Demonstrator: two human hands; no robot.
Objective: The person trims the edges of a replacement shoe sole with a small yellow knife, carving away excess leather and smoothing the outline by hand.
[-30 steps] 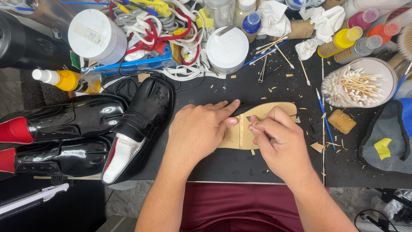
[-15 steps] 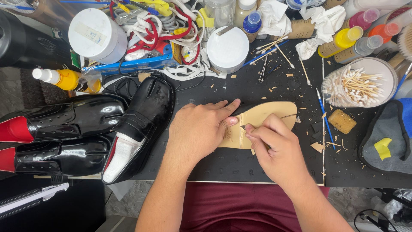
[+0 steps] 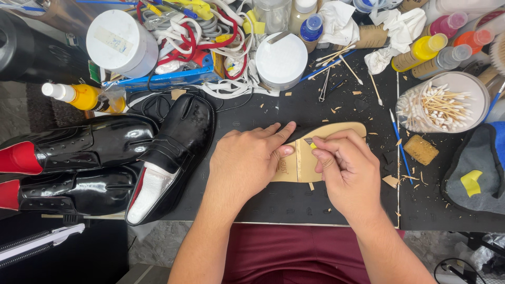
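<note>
Both hands, left hand [image 3: 247, 160] and right hand [image 3: 347, 168], press the tan insole [image 3: 336, 130] lying beneath them.

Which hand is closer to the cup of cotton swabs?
The right hand. It is on the tan insole, left of and below the swab cup. The left hand presses the insole's other end, farther away.

Tan insole [image 3: 315, 158], glossy black shoes [image 3: 173, 147]

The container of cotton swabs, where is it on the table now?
In the head view, the container of cotton swabs stands on the black mat at the upper right, beyond the right hand, just above a tan block.
</note>
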